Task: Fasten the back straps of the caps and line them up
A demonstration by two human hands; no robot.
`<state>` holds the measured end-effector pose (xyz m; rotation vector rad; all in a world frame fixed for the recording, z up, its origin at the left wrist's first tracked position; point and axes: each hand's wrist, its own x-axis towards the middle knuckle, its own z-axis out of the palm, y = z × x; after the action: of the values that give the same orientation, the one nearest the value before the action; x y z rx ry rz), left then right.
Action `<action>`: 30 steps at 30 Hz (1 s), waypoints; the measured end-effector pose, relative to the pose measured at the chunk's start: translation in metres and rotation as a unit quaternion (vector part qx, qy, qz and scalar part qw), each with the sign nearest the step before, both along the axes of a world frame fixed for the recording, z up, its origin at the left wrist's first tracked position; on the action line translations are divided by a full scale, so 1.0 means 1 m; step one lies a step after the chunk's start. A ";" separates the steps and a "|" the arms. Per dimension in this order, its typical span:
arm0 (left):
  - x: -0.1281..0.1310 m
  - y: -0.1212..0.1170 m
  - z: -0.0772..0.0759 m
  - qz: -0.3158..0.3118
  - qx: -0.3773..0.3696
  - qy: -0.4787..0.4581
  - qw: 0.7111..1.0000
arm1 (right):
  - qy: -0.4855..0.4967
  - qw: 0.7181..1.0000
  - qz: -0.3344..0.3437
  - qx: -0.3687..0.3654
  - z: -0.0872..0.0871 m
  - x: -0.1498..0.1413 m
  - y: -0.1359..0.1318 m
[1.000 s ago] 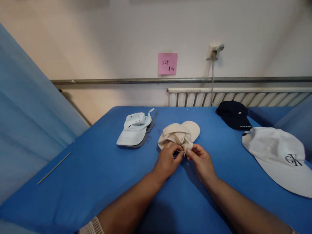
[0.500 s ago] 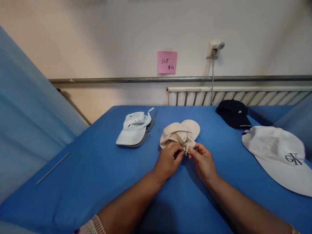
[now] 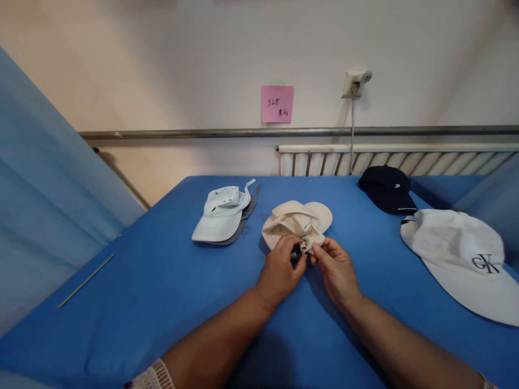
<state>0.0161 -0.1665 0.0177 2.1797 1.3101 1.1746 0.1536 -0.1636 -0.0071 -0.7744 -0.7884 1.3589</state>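
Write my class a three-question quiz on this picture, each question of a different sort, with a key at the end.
1. True or false: the right hand pinches the fabric of the beige cap.
2. Which cap bears large dark letters? A) black cap B) white cap C) beige cap
3. Fill in: the pale blue cap partly covers a ____ one.

Key: 1 true; 2 B; 3 grey.

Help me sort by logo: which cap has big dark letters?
The white cap, far right, with two large dark letters. The black cap has small pale marks; the beige cap and pale blue cap show no letters.
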 end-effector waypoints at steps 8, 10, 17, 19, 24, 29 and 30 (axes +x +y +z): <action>0.001 -0.005 0.007 0.005 0.038 0.049 0.998 | -0.021 0.999 -0.025 0.003 -0.003 0.000 -0.001; 0.001 -0.005 0.008 0.004 0.036 0.043 0.998 | -0.024 0.999 -0.027 0.004 -0.003 0.000 -0.001; 0.001 -0.006 0.010 -0.009 0.042 0.053 0.998 | -0.046 0.998 -0.043 0.011 -0.003 -0.001 -0.001; 0.001 -0.006 0.011 -0.013 0.045 0.061 0.997 | -0.052 0.998 -0.042 0.012 -0.003 -0.002 -0.002; 0.001 -0.005 0.008 -0.006 0.044 0.060 0.997 | -0.063 0.997 -0.038 0.018 0.000 -0.002 -0.003; 0.000 -0.003 0.004 -0.014 0.059 0.049 0.997 | -0.072 0.996 -0.053 0.025 -0.001 0.001 0.000; 0.000 -0.003 0.004 -0.017 0.071 0.047 0.996 | -0.075 0.995 -0.054 0.026 -0.001 0.002 0.000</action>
<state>0.0159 -0.1691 0.0217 2.3754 1.2551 1.1996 0.1554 -0.1635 -0.0084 -0.8730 -0.8837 1.1905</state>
